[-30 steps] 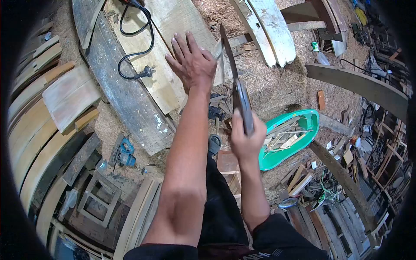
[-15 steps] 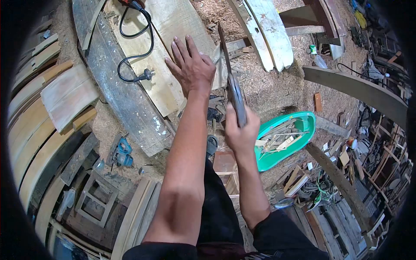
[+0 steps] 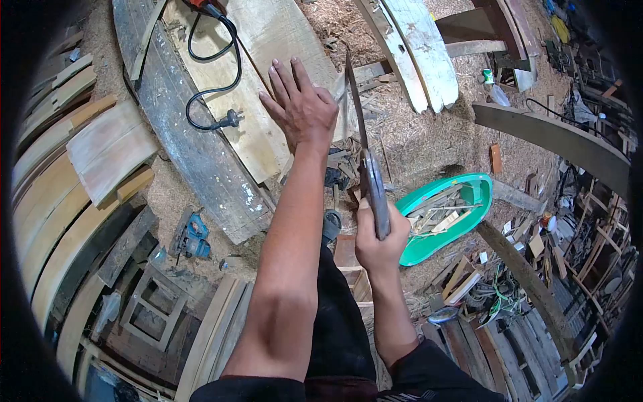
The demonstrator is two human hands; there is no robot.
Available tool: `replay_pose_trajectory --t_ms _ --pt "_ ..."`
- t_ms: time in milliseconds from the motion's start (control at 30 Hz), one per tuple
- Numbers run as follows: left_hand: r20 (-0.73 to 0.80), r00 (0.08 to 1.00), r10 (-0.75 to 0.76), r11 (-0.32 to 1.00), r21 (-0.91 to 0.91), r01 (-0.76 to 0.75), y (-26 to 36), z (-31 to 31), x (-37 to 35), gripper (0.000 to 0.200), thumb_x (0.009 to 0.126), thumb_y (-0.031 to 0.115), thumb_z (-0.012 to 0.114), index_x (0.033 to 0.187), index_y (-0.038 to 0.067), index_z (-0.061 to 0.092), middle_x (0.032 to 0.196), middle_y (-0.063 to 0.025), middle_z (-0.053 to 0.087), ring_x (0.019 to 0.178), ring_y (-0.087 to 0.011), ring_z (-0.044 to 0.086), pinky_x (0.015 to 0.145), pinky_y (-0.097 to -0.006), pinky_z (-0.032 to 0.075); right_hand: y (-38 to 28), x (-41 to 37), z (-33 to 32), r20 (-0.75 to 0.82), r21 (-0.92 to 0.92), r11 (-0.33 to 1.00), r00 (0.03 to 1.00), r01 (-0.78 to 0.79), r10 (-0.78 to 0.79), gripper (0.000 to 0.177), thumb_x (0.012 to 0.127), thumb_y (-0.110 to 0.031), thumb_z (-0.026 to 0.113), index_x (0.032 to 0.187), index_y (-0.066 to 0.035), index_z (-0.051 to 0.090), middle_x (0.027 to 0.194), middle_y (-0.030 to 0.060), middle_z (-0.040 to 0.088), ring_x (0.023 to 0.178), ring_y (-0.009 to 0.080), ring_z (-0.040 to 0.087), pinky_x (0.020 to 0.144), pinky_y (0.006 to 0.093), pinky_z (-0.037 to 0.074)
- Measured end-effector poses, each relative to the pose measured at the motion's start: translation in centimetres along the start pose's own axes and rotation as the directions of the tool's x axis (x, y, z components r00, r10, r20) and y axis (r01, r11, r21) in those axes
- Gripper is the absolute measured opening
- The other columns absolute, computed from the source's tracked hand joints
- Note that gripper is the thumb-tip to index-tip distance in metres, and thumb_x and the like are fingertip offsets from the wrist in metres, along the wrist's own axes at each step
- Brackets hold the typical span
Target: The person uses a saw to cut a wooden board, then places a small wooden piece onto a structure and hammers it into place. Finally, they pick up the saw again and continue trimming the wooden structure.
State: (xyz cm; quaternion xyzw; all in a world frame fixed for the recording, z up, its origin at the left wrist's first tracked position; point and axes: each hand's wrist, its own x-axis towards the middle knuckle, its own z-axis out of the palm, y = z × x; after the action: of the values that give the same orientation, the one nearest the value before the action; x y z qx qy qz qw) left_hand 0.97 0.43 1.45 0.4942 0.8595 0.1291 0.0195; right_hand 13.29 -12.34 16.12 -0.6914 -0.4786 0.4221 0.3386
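**Head view.** We see the left hand [image 3: 305, 107] laid flat, fingers spread, on the right part of a pale plank [image 3: 268, 33] that lies beside a weathered curved beam [image 3: 181, 141]. The right hand [image 3: 380, 242], fingers pressed together in a fist, grips the near end of a long blade [image 3: 362, 130]. The blade runs away from us, edge-on, just right of the left hand. We cannot tell whether it is a saw or a knife. A green tub [image 3: 429, 251] of offcuts lies just right of the right hand. A black cable [image 3: 228, 122] lies across the plank, left of the left hand.
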Motion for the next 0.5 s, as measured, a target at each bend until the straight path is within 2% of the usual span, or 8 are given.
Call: replay_pose_trajectory --t_ms 133,233,267,367,500 --pt "0.007 1.0 -0.005 1.0 -0.004 0.005 0.0 -0.1 -0.4 0.066 0.09 0.025 0.045 0.153 0.011 0.034 0.161 -0.0184 0.027 0.15 -0.0305 0.022 0.119 -0.0599 0.012 -0.8 5.2 1.3 0.058 -0.049 0.991 0.991 -0.121 0.124 0.023 0.09 -0.012 0.064 0.072 0.0 0.057 0.054 0.0054 0.047 0.051 0.0084 0.042 0.047 0.0316 0.038" --pt "0.011 1.0 -0.005 1.0 -0.007 0.005 0.1 -0.1 -0.3 0.066 0.09 0.025 0.045 0.154 0.01 0.034 0.161 -0.0184 0.026 0.15 -0.0306 0.022 0.119 -0.0602 0.011 -1.1 4.3 1.2 0.073 -0.054 0.996 0.995 -0.069 0.073 0.022 0.09 -0.011 0.063 0.072 0.0 0.057 0.056 0.0047 0.048 0.052 0.0072 0.042 0.047 0.0304 0.038" --pt "0.02 1.0 -0.003 1.0 0.002 0.003 0.1 0.0 -0.4 0.066 0.09 0.025 0.045 0.154 0.01 0.034 0.161 -0.0185 0.026 0.15 -0.0307 0.022 0.119 -0.0603 0.011 -1.9 3.0 0.3 0.1 -0.005 0.992 0.986 -0.13 0.13 0.02 0.09 -0.01 0.063 0.073 -0.001 0.058 0.057 0.0038 0.05 0.053 0.0062 0.042 0.047 0.0297 0.037" --pt "0.022 1.0 -0.004 1.0 0.0 0.004 -0.1 -0.2 0.2 0.066 0.09 0.025 0.045 0.154 0.01 0.034 0.161 -0.0188 0.026 0.151 -0.031 0.021 0.119 -0.0605 0.011 -1.9 0.1 -0.6 0.022 0.007 0.996 0.996 -0.089 0.089 0.017 0.089 -0.009 0.062 0.074 -0.001 0.06 0.057 0.0031 0.051 0.052 0.0055 0.044 0.047 0.0282 0.037" --pt "0.03 1.0 -0.01 1.0 0.014 0.009 0.1 0.0 0.1 0.067 0.09 0.026 0.045 0.154 0.01 0.033 0.161 -0.0192 0.025 0.151 -0.0313 0.02 0.119 -0.061 0.01 -0.8 4.6 0.9 0.063 -0.105 0.992 0.996 -0.064 0.07 0.013 0.088 -0.009 0.062 0.081 0.001 0.065 0.056 0.0024 0.053 0.052 0.0065 0.049 0.049 0.0292 0.042"
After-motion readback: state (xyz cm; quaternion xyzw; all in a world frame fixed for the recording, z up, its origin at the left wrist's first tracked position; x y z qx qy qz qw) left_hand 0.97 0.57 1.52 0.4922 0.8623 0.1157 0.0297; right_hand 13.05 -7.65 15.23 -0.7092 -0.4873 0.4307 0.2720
